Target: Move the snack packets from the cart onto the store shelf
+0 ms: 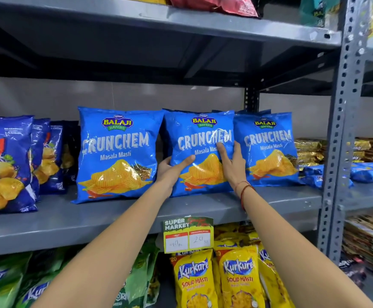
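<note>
Three blue Crunchem packets stand upright in a row on the grey metal shelf [114,221]. Both my hands are on the middle packet [200,138]. My left hand [172,168] grips its lower left edge, thumb across the front. My right hand [231,163] lies flat on its right front, fingers spread, with a red thread on the wrist. The left packet [116,152] and the right packet [267,147] stand free on either side, touching the middle one. The cart is out of view.
Dark blue Lay's bags [5,165] stand at the shelf's left. Gold and blue wrapped snacks [310,152] lie at the right, past a perforated upright post [336,138]. Yellow Kurkure bags [238,278] and green bags [7,281] fill the shelf below, under a price tag [188,235].
</note>
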`<state>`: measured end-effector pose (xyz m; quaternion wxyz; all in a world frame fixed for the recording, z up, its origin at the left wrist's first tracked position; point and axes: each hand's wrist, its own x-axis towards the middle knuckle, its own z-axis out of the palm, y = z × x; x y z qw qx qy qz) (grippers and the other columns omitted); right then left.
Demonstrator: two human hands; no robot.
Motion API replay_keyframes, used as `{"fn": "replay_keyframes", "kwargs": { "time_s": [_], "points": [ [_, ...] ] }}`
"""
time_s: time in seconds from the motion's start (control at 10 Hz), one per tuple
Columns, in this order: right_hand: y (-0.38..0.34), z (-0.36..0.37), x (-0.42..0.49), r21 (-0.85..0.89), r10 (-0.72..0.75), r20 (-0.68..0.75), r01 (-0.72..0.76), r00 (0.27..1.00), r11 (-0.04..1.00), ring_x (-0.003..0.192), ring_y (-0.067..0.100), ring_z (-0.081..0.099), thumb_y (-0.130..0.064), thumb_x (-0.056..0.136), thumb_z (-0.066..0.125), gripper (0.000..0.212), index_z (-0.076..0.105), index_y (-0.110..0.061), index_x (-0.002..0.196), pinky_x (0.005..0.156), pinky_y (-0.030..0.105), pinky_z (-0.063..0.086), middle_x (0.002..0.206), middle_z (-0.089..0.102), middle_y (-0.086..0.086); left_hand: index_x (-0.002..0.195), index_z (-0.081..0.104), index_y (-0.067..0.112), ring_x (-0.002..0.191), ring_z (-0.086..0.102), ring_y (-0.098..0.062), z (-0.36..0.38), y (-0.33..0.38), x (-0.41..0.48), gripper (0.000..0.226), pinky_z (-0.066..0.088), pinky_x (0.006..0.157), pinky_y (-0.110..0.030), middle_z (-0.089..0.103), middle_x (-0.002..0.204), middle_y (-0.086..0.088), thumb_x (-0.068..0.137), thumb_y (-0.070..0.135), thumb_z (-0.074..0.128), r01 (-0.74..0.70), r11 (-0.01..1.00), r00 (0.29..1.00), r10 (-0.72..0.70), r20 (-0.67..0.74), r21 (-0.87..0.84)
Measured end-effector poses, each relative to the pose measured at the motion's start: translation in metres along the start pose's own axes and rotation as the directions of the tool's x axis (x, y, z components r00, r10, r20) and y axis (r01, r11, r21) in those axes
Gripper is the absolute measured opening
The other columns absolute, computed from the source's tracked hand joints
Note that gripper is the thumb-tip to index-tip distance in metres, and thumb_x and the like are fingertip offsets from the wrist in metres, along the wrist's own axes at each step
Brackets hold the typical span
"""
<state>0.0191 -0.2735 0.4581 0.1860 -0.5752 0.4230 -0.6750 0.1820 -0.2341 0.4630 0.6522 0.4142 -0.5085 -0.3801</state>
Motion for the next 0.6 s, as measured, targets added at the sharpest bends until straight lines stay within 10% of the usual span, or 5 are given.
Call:
{"fn": "replay_keyframes", "kwargs": {
  "time_s": [0.1, 0.3, 0.4, 0.6],
  "points": [
    [0.001, -0.002, -0.004, -0.014, 0.017, 0.018, -0.016, 1.000, 1.000, 0.096, 0.012, 0.047, -0.051, 0.092, 0.051, 0.061, 0.036, -0.018, 0.140, 0.085, 0.026, 0.034, 0.109, 0.055, -0.004, 0.089, 0.063, 0.024, 0.074, 0.061, 0.000, 0.001, -0.002, -0.005, 0.027, 0.043, 0.048, -0.004, 0.066, 0.084, 0.012, 0.069, 0.033, 0.079, -0.027, 0.999, 0.999, 0.028, -0.022, 0.041],
    [-0.010, -0.019, -0.021, 0.005, -0.025, -0.093, 0.025, 0.995, 1.000, 0.102, 0.019, 0.053, -0.046, 0.091, 0.054, 0.062, 0.038, -0.011, 0.140, 0.088, 0.030, 0.045, 0.117, 0.058, 0.008, 0.138, 0.035, 0.010, 0.126, 0.043, -0.028, 0.003, -0.007, -0.026, 0.082, 0.039, 0.104, -0.043, 0.045, 0.141, -0.008, 0.073, 0.041, 0.074, 0.032, 0.955, 0.991, 0.009, -0.135, 0.295],
    [-0.032, -0.034, -0.037, 0.090, -0.046, -0.179, 0.063, 0.983, 0.994, 0.098, 0.018, 0.055, -0.045, 0.091, 0.055, 0.055, 0.044, -0.012, 0.134, 0.074, 0.004, 0.044, 0.106, 0.059, 0.006, 0.145, 0.016, 0.012, 0.139, 0.024, -0.027, 0.003, -0.007, -0.048, 0.091, 0.028, 0.112, -0.045, 0.023, 0.154, -0.007, 0.077, 0.041, 0.070, -0.013, 0.941, 0.997, 0.038, -0.067, 0.340],
    [-0.097, -0.078, -0.062, 0.274, -0.161, -0.326, 0.256, 0.932, 0.927, 0.093, 0.016, 0.061, -0.039, 0.090, 0.060, 0.015, 0.055, -0.030, 0.101, 0.084, 0.033, 0.051, 0.095, 0.062, 0.000, 0.146, 0.013, 0.019, 0.140, 0.020, -0.019, -0.004, 0.005, -0.080, 0.087, 0.025, 0.110, -0.038, 0.017, 0.155, -0.001, 0.080, 0.045, 0.064, -0.141, 0.927, 0.990, 0.131, 0.054, 0.346]
  ]
}}
